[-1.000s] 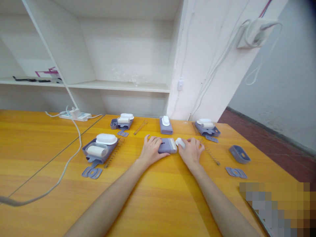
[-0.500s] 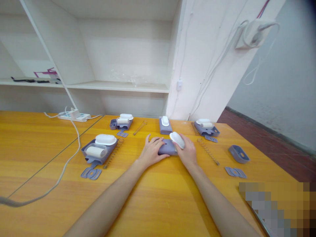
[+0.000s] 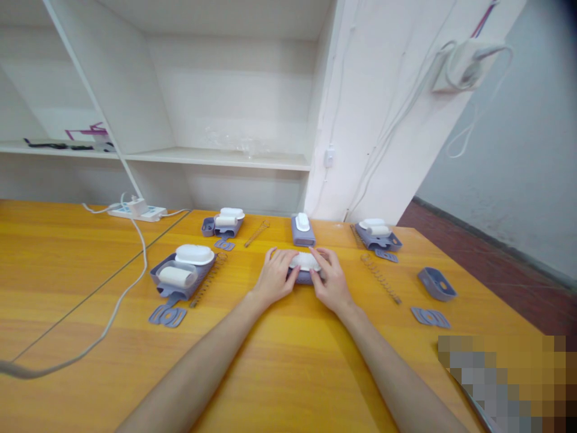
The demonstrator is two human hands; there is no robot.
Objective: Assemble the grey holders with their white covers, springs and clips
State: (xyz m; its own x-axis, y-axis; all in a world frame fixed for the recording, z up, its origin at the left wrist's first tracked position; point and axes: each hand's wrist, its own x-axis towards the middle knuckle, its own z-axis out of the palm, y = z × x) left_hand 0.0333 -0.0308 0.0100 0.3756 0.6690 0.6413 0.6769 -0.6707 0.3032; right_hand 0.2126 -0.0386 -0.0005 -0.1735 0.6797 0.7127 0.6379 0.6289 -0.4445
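Observation:
A white ribbed oval piece (image 3: 305, 260) lies on top of a grey-purple case (image 3: 303, 279) in the middle of the table. My left hand (image 3: 276, 278) closes on its left end, thumb at the near side and fingers at the far side. From the right, my right hand (image 3: 332, 281) grips the other end in the same way. Both hands cover the ends of the case. Just behind stands another grey-purple case (image 3: 303, 238) with a white oval piece (image 3: 303, 222) on top.
Similar part sets lie around: a case with white roller (image 3: 177, 276) at left, one at back left (image 3: 228, 224), one at back right (image 3: 377, 234). Springs (image 3: 381, 279), a purple cap (image 3: 437, 284) and flat purple plates (image 3: 430, 317) lie at right. A white cable (image 3: 135, 264) crosses the left.
My right hand has brought the white oval piece left and down from a tilted position onto the case. My left hand has shifted from the case to the white piece's left end.

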